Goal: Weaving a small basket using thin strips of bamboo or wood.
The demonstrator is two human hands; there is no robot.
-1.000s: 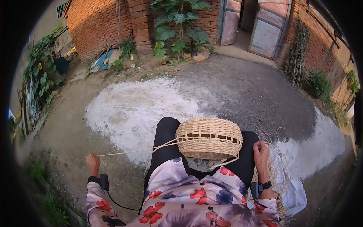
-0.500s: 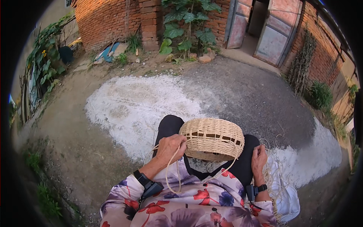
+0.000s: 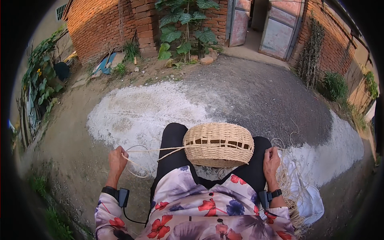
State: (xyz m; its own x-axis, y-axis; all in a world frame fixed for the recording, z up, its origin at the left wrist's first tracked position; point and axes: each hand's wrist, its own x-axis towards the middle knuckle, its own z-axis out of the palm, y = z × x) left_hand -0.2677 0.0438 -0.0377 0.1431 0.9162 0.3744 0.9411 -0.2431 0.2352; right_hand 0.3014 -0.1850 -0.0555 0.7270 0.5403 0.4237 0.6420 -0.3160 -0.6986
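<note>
A round basket woven from pale straw-coloured cord rests between my knees, with a band of open gaps along its upper side. Out to the left, my left hand is closed on a cord that runs taut to the basket's left side. A slack loop of the same cord hangs below the fingers. My right hand lies against my right knee, its fingers curled together; whatever they hold, if anything, is hidden. Thin strands show just beside it.
A heap of loose cord lies on a white sack by my right leg. White powdery material and dark gravel cover the ground ahead. Farther off stand a brick wall, climbing plants and a metal door.
My left hand has swung from the basket's side out to the left, drawing the cord straight. The loop that crossed my lap has been pulled away. My right hand stays by the knee.
</note>
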